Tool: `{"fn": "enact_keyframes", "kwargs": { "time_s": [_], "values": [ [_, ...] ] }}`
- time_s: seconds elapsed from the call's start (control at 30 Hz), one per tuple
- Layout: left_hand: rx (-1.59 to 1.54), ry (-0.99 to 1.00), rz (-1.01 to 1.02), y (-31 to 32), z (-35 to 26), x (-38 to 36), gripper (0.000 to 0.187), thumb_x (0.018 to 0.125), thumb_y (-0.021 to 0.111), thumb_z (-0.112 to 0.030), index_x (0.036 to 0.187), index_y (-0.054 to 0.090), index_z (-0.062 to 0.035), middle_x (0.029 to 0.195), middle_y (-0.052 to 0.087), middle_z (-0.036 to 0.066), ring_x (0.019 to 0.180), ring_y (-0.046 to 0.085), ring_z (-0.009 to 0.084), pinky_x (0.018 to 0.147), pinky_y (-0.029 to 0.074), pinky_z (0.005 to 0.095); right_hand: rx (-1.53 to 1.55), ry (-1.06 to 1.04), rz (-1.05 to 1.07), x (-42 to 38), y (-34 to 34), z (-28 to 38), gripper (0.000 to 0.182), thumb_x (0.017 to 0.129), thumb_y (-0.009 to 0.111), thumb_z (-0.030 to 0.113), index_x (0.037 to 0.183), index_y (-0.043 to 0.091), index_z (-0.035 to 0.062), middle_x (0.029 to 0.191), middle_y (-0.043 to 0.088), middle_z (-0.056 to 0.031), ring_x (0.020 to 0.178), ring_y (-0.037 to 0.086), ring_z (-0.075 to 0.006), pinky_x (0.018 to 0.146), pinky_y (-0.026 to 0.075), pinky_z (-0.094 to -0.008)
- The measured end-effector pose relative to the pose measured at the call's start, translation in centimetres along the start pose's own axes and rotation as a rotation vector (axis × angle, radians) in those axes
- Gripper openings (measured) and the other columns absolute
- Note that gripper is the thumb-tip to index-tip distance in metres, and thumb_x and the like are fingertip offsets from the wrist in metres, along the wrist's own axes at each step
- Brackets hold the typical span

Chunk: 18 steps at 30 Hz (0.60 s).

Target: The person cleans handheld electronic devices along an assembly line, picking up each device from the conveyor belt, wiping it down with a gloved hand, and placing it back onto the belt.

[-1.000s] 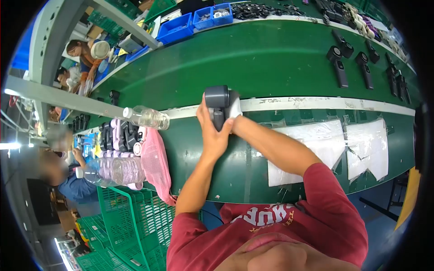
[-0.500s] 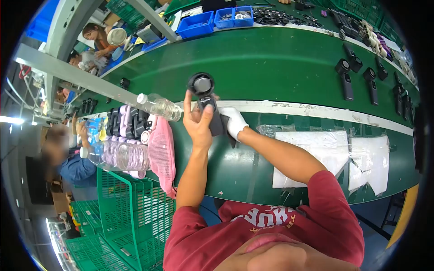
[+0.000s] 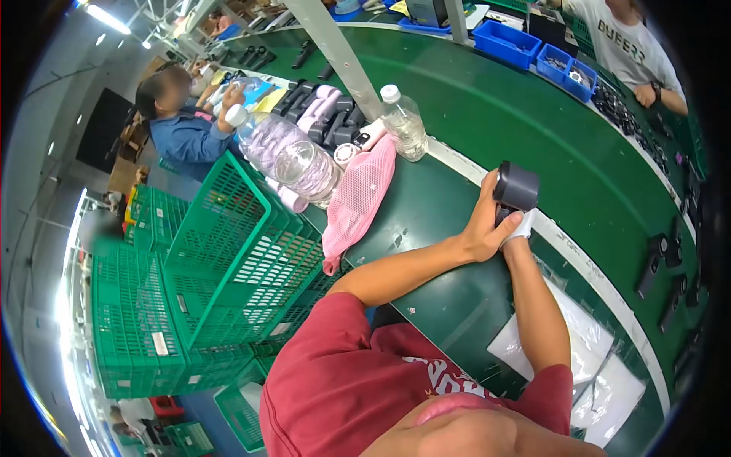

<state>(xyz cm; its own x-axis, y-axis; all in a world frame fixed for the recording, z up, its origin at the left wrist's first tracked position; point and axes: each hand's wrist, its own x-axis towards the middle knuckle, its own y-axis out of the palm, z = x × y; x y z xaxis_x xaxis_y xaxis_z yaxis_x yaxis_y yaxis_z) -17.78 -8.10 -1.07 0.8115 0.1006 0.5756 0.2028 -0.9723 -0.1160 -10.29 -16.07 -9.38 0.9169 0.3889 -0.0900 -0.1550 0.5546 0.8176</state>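
Note:
A dark handheld fan (image 3: 518, 187) is upright in my left hand (image 3: 481, 228), its round head above the fingers. My left hand is bare and closed around it, with the thumb across the near side. My right hand (image 3: 521, 228) wears a white glove and is close against the fan's lower part. Its fingers are hidden behind my left hand and the fan, so what it grips does not show. Both hands are over the near edge of the green belt.
A clear bottle (image 3: 405, 126), a larger bottle (image 3: 282, 152) and a pink mesh bag (image 3: 364, 194) are on the left. Green crates (image 3: 228, 266) stand beside the table. White packets (image 3: 567, 335) lie at right. Several fans (image 3: 653, 263) and blue bins (image 3: 506, 44) are farther off. Co-workers (image 3: 183, 133) sit nearby.
My view has swung left. The fan has turned, so its ringed front and handle no longer face me. The dark piece below my gloved hand has gone out of sight.

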Motion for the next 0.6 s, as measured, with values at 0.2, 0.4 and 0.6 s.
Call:
{"fn": "enact_keyframes", "kwargs": {
  "time_s": [0.2, 0.4, 0.6],
  "values": [
    [-0.009, -0.122, 0.028, -0.7, -4.8, 5.8, 0.051, 0.096, 0.062, -0.034, 0.133, 0.051, -0.0006, 0.123, 0.056, 0.017, 0.113, 0.052, 0.0286, 0.101, 0.040, 0.0384, -0.244, -0.034, -0.092, -0.1, 2.4, -0.3, 0.038, 0.108, 0.039, 0.035, 0.131, 0.055, 0.0087, 0.119, 0.064, -0.0057, 0.109, 0.062, -0.0226, 0.096, 0.050, -0.0365],
    [0.490, -0.349, -0.052, 0.5, -1.1, 16.2, 0.058, 0.086, 0.072, -0.032, 0.123, 0.049, 0.0077, 0.111, 0.066, 0.030, 0.105, 0.066, 0.0433, 0.088, 0.053, 0.0493, 0.185, 0.450, -0.087, -1.3, 6.6, 5.8, 0.037, 0.096, 0.048, 0.033, 0.064, 0.036, 0.0223, 0.055, 0.028, 0.0063, 0.048, 0.029, -0.0119, 0.046, 0.022, -0.0294],
    [0.980, -0.267, 0.144, -3.2, 15.0, 19.1, 0.043, 0.077, 0.069, -0.030, 0.099, 0.067, 0.0067, 0.105, 0.067, 0.033, 0.102, 0.065, 0.0470, 0.089, 0.051, 0.0541, 0.637, 0.386, 0.318, 2.4, 0.2, 10.4, 0.039, 0.093, 0.047, 0.030, 0.056, 0.036, 0.0206, 0.050, 0.026, 0.0041, 0.043, 0.028, -0.0143, 0.046, 0.024, -0.0324]
  ]
}}
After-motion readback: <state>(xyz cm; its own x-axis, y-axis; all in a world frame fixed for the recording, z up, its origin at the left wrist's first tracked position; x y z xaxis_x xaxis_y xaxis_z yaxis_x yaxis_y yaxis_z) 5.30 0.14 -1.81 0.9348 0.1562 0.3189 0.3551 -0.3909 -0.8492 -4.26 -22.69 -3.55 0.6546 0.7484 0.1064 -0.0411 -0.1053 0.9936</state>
